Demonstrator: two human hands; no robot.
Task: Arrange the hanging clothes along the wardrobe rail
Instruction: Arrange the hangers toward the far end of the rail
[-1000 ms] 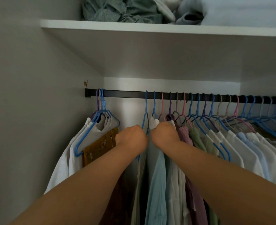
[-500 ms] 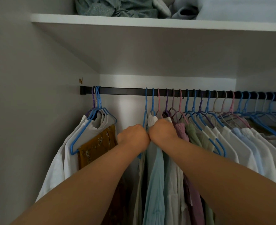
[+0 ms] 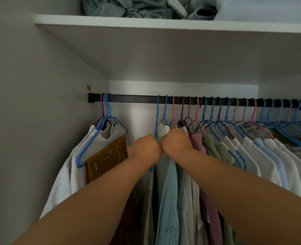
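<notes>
A black wardrobe rail [image 3: 133,99] runs across the wardrobe. A small group of white garments [image 3: 64,175] and a mustard floral piece [image 3: 105,160] hangs at its left end on blue hangers [image 3: 107,110]. After a bare gap, many hangers [image 3: 211,110] carry pale shirts [image 3: 270,160] toward the right. My left hand [image 3: 145,149] is curled round the leftmost blue hanger [image 3: 157,112] of that row. My right hand [image 3: 176,141] grips the shoulder of the neighbouring white garment [image 3: 164,129]. The two fists touch. A light blue shirt [image 3: 168,200] hangs below them.
A white shelf [image 3: 164,23] above the rail holds bundled grey-green and pale fabrics [image 3: 128,7]. The grey side wall [image 3: 31,121] closes the left end. A small brown fitting [image 3: 89,87] sits on the wall above the rail's end.
My two fists have drawn together until they touch, and the leftmost hanger's hook sits slightly further right on the rail. The view has shifted a little.
</notes>
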